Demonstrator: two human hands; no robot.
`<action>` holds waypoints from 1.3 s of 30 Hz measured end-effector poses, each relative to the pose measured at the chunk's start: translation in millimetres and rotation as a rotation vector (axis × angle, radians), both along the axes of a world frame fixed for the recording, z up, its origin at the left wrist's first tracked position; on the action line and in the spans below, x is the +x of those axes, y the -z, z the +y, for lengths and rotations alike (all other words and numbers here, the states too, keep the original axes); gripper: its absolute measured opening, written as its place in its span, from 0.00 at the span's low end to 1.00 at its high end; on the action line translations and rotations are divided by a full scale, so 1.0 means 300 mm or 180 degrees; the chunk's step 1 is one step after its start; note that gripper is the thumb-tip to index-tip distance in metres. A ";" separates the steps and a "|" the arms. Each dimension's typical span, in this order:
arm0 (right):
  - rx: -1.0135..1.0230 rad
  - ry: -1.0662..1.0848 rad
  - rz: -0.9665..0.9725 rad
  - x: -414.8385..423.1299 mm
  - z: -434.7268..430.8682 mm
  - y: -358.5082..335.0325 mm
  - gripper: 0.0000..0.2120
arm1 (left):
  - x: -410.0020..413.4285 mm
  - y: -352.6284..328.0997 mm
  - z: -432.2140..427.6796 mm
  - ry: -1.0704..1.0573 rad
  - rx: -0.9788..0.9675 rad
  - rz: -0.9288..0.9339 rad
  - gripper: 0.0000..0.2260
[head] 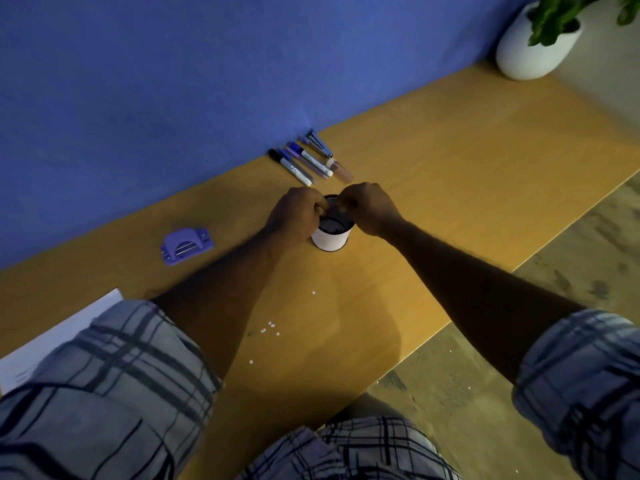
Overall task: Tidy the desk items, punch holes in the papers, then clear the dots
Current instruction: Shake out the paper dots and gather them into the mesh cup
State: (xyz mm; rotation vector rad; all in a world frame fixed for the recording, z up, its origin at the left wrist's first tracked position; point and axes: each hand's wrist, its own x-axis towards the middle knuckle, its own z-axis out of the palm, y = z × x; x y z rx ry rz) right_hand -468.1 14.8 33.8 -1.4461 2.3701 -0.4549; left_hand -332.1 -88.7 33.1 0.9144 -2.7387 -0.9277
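Left hand (297, 213) and right hand (373, 207) over cup (329, 240) mid-desk (450, 161), fingers curled tight; can't tell if holding anything. Paper dots (270, 328) scattered nearer the person, hole punch (185, 245) left.

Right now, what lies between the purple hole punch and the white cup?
Head view: the person's left hand, at the white cup, and its wrist; otherwise bare wooden desk up to the purple hole punch.
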 end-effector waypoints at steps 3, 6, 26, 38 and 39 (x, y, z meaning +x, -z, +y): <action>-0.0104 -0.0005 0.0030 -0.010 0.000 -0.009 0.10 | -0.020 -0.009 -0.014 0.0035 -0.0157 -0.0014 0.11; -0.0265 0.0079 -0.0024 -0.019 -0.001 -0.018 0.10 | -0.024 -0.012 -0.023 0.0032 -0.0152 0.0032 0.10; -0.0785 -0.0364 -0.0015 0.038 0.032 -0.082 0.08 | 0.142 -0.015 -0.047 0.0188 0.0505 0.0552 0.10; -0.0236 -0.0269 -0.0508 0.401 0.204 0.214 0.04 | 0.589 0.198 0.056 -0.0237 0.0595 -0.0234 0.05; -0.0121 -0.0136 -0.0492 0.404 0.213 0.238 0.05 | 0.610 0.208 0.065 -0.0229 0.0605 -0.0318 0.05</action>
